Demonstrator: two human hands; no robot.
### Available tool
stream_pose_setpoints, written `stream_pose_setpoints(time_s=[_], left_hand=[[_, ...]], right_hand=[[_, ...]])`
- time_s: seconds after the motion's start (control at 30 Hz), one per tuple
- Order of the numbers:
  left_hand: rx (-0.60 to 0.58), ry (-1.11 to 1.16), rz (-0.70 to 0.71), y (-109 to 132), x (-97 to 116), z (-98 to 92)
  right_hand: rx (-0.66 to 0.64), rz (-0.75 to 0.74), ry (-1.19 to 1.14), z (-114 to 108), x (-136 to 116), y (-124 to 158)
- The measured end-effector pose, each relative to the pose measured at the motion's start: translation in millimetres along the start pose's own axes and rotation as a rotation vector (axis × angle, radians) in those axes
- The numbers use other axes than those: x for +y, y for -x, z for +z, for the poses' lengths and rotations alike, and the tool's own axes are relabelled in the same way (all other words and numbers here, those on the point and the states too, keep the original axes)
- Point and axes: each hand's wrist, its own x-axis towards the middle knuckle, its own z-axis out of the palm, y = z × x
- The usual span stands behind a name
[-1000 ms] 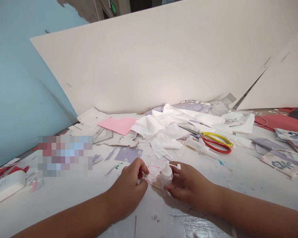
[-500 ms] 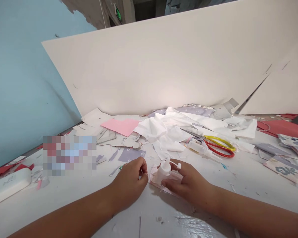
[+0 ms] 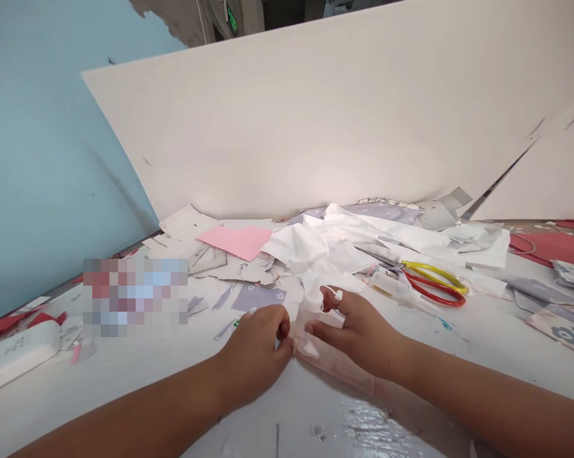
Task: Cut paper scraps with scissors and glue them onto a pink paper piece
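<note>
My right hand (image 3: 351, 327) is closed round a small white squeeze bottle (image 3: 312, 304) with its cap hanging open on a strap, held upright over a pale pink piece (image 3: 332, 362) on the white table. To its left my left hand (image 3: 263, 337) is closed, with thumb and index finger pinched at the left edge of the pink piece. The fingertips of my right hand are partly behind the bottle.
Behind the hands lie crumpled white sheets (image 3: 335, 238), pink paper (image 3: 237, 240) and purple scraps (image 3: 258, 298). Scissors (image 3: 433, 283) and a second bottle (image 3: 389, 285) are at the right. A white case (image 3: 20, 353) sits at the far left, and a white panel (image 3: 291, 127) stands behind.
The bottle has risen slightly and moved a little left with my right hand. More of the pink piece now shows beneath it. The view has shifted slightly.
</note>
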Motion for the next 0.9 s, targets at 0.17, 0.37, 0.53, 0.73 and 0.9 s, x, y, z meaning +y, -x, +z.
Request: stream_pose_setpoints(time_s=[0.17,0.37,0.53,0.73,0.9], left_hand=[[-0.004,-0.033,0.018,1.2,0.7,2.1],[-0.056,-0.070,-0.001,3.3,11.0,-5.8],[-0.090,-0.066,-0.012,3.9,14.5,-8.2],[-0.018,-0.058,0.027,3.5,2.8,2.3],[-0.016,-0.066,0.030,4.0,2.9,2.1]], right_hand=[[-0.107,0.062,-0.122,2.2,3.0,-3.0],[-0.032,0.025,-0.058,-4.8,5.0,-5.2],[0.026,-0.002,-0.083,-8.4,7.9,-7.8],[-0.082,0.075,-0.134,-3.8,12.1,-7.2],[0.036,0.021,-0.083,-6.4,8.5,-6.9]])
